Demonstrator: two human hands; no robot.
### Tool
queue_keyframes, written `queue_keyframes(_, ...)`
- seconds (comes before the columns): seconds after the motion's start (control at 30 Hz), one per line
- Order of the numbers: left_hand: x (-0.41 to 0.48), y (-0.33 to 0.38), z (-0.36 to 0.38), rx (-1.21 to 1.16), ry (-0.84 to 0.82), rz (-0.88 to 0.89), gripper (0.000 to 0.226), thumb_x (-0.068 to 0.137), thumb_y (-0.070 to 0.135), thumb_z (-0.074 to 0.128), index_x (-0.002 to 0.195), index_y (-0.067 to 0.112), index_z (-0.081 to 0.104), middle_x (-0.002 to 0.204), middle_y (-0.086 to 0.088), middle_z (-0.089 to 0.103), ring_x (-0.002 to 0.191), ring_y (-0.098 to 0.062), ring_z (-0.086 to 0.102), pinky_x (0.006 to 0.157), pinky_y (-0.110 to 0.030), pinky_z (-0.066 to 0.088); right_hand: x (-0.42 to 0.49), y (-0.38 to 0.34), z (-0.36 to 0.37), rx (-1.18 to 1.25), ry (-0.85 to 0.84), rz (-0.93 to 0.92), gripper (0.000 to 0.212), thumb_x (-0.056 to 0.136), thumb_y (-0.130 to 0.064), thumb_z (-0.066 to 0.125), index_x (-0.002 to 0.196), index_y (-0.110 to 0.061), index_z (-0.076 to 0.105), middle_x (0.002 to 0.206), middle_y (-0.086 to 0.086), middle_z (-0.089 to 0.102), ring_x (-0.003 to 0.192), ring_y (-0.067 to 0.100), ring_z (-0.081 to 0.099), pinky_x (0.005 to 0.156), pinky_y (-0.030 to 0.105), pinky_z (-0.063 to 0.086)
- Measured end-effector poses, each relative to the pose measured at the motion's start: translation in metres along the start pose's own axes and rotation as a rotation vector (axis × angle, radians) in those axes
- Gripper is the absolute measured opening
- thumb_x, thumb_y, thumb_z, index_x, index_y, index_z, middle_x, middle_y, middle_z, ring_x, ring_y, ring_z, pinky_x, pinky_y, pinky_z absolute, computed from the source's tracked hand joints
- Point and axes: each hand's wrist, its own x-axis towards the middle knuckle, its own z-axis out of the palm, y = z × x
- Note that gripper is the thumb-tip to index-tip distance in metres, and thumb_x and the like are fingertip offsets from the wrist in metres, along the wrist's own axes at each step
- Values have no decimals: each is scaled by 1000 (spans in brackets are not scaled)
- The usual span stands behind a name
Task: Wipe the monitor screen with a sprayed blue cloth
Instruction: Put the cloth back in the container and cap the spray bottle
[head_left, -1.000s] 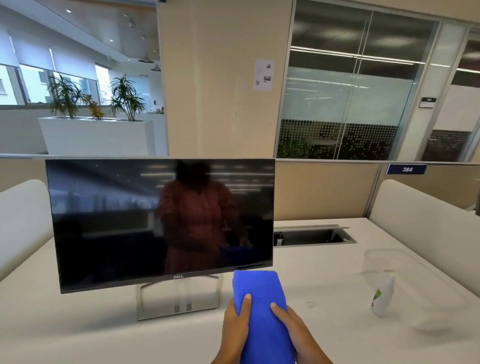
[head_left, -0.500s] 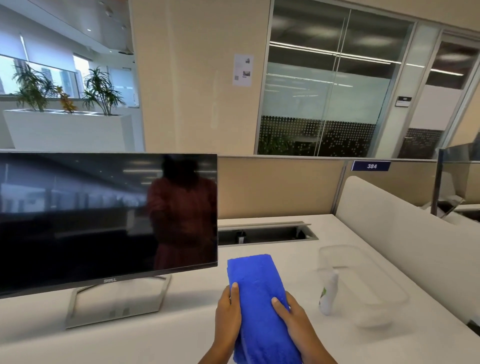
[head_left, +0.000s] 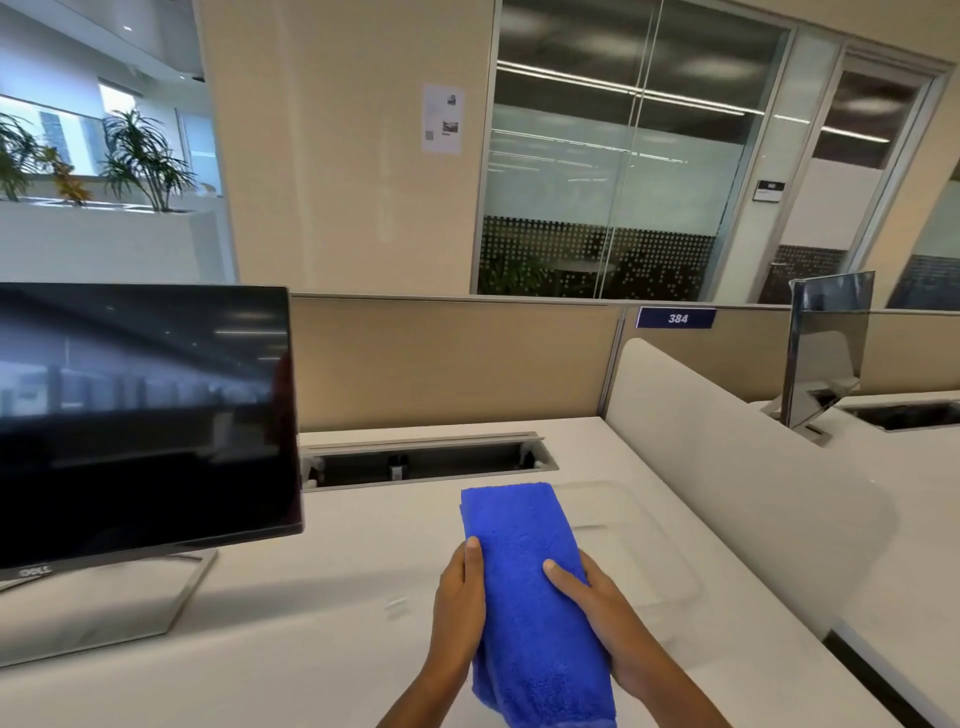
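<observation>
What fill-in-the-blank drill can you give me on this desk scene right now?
The left hand and right hand hold a folded ____ cloth.
The monitor stands on the cloth's ____ side.
The sign on the partition reads ____.
Missing words: blue; left; 384.

Folded blue terry cloth (head_left: 530, 587): fuzzy, matt pile. Black monitor screen (head_left: 140, 415): glossy, reflective. Silver monitor stand (head_left: 130, 608): brushed metal. White desk (head_left: 322, 561): smooth, matt.
</observation>
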Motion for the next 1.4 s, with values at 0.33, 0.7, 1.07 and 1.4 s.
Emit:
queue_keyframes(0.33, 7, 14, 67, 134, -161, 58, 23, 94, 38, 42, 116, 33, 40, 112, 14, 52, 97, -2, 56, 78, -15, 48, 16, -42, -75, -193, 34, -193, 26, 89, -25, 59, 113, -34, 55, 113, -7, 65, 96, 13, 67, 72, 24, 55)
queue_keyframes(0.7, 6, -14, 116, 1007, -297, 172, 69, 95, 40, 38, 147, 12, 3, 156, -4, 12, 144, -16, 14, 117, -31, 6, 72, -76, -137, -736, 273, -265, 51, 95, -25, 50, 142, -15, 32, 140, 7, 45, 123, 29, 47, 104, 41, 39)
queue_keyframes(1.07, 11, -34, 139, 1186, -393, 57, 83, 92, 44, 43, 145, 9, -11, 155, -14, -16, 145, -28, -10, 118, -37, 1, 126, -38, -129, -770, 186, -64, 47, 95, -23, 49, 139, -13, 34, 137, 9, 47, 119, 29, 50, 98, 38, 42)
queue_keyframes(1.4, 17, -51, 134, 1196, -359, 81, 93, 88, 55, 39, 143, 3, -14, 156, -13, -14, 145, -27, -8, 118, -32, -1, 132, 2, -149, -243, 22, 294, 31, 94, -18, 51, 125, -12, 49, 114, 9, 60, 100, 28, 59, 88, 43, 51)
